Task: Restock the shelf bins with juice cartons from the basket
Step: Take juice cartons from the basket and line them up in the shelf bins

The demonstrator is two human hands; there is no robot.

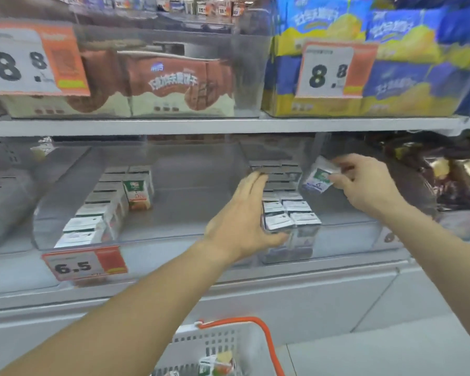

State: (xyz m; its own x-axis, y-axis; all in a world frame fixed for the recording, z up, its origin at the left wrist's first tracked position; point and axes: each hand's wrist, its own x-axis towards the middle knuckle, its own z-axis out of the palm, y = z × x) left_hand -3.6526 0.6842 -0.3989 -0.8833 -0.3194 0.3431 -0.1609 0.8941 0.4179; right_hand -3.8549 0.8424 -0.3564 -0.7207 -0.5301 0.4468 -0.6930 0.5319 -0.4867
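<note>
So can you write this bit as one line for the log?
stage: stocking right bin | left hand: steadies carton rows | right hand: holds juice carton | basket: cartons remain

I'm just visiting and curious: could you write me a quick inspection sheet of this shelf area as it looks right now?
Surface: grey lower shelf carrying clear plastic bins; right bin being filled.
Job's things: rows of juice cartons in the right bin; one carton held tilted above it; a shorter row in the left bin; white basket with orange handle below, cartons still inside.
Clutter: nothing seen.
Grippers: left hand flat against the carton rows; right hand pinches the tilted carton.
Cables: nothing seen.
Surroundings: price tags 8.8 and 6.5; brown and blue-yellow multipacks on the upper shelf.
</note>
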